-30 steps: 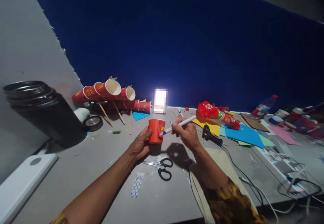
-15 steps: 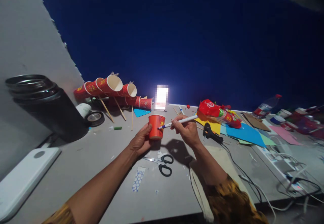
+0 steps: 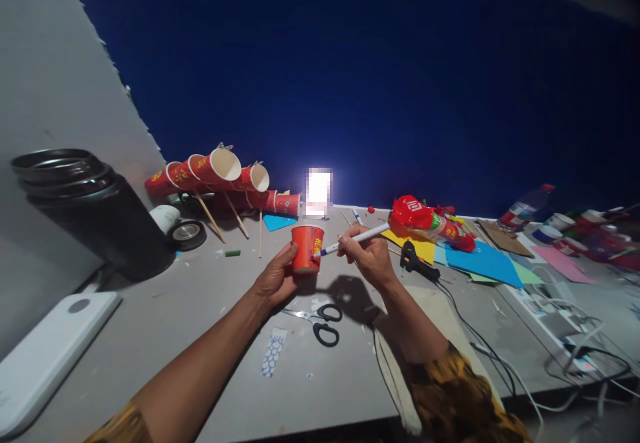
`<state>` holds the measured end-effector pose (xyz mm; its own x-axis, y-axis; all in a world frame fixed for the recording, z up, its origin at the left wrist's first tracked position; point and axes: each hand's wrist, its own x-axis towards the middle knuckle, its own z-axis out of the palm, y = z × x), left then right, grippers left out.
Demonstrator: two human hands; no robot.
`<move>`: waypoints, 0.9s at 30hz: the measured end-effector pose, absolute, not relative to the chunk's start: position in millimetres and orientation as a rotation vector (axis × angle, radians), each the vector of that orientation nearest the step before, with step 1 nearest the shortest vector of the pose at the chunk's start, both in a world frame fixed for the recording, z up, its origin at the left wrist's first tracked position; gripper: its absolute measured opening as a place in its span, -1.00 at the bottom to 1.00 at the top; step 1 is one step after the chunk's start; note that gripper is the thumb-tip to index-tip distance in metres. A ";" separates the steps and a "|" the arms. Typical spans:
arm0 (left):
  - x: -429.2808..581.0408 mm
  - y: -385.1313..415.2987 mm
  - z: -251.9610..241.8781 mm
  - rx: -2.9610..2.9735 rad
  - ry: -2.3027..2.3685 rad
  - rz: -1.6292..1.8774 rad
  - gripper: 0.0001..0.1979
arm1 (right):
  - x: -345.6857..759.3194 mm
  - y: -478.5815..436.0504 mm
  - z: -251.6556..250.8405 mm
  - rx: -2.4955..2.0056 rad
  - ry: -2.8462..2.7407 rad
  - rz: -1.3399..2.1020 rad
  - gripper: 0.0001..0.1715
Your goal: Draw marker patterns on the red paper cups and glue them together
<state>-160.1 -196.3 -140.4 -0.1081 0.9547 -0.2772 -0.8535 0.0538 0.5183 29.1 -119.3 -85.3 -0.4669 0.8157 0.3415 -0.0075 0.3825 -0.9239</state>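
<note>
My left hand (image 3: 278, 275) is closed round the left side of a red paper cup (image 3: 303, 251), held upright above the table. Yellow lettering shows on the cup's right side. In my right hand (image 3: 367, 253) is a white marker (image 3: 361, 236), its blue-collared tip at the cup's wall; whether it touches I cannot tell. Below the cup lie scissors (image 3: 325, 326) with black handles. Nearer to me is a paper strip (image 3: 273, 356) with a blue scale pattern.
Joined red cups (image 3: 200, 169) on sticks lean at the back left beside a black flask (image 3: 95, 209). To the right lie a glue gun (image 3: 417, 261), coloured paper (image 3: 483, 261), a red wrapper (image 3: 413, 216) and a power strip (image 3: 550, 329) with cables. A white device (image 3: 60, 356) sits at left.
The cup has turned slightly in my left hand, so more of its yellow lettering shows. The marker tip stays beside the cup's wall.
</note>
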 end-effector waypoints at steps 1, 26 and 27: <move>-160.5 -196.2 -140.8 0.188 0.665 1.539 -0.54 | 29.2 -119.3 -85.2 -0.713 -1.764 1.190 -0.71; -161.7 -200.5 -135.3 0.147 0.645 1.441 -0.45 | 29.4 -115.0 -86.3 -0.703 -1.706 1.271 -0.71; -162.1 -200.5 -135.7 0.150 0.641 1.438 -0.43 | 29.4 -115.1 -86.4 -0.705 -1.713 1.266 -0.71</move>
<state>-162.1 -200.5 -135.7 -0.0014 0.9481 -0.3180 -0.8702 0.1555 0.4674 29.4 -115.1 -86.4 -0.4631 0.8305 0.3094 -0.0516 0.3232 -0.9449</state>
